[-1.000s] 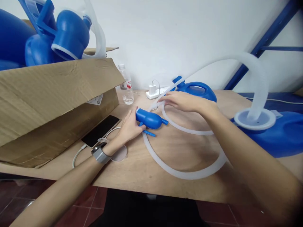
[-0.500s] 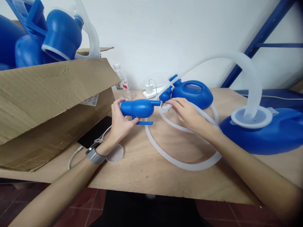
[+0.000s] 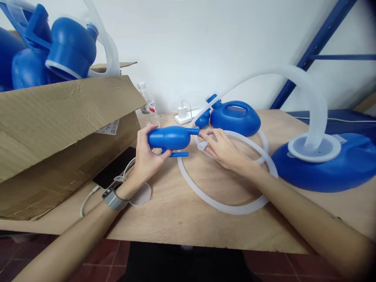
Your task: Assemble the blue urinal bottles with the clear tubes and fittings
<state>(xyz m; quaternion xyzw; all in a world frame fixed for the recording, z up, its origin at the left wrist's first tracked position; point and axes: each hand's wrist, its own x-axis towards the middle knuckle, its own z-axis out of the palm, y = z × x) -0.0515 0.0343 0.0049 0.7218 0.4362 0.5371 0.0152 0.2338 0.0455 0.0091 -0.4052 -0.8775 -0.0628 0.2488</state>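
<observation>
Fingers of the left hand (image 3: 147, 152) were curled round the bulb (image 3: 170, 138); the tube (image 3: 202, 145) end was pinched by the right hand (image 3: 221, 147).

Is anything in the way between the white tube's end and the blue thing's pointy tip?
Nothing visible. The left hand holds the blue bulb with its nozzle pointing at the right hand, which pinches the white tube end just beside the tip. Only a small open gap lies between.

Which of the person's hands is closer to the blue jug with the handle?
Right. The right hand lies just in front of the blue jug, holding the white tube; the left hand is farther left, gripping the blue bulb.
</observation>
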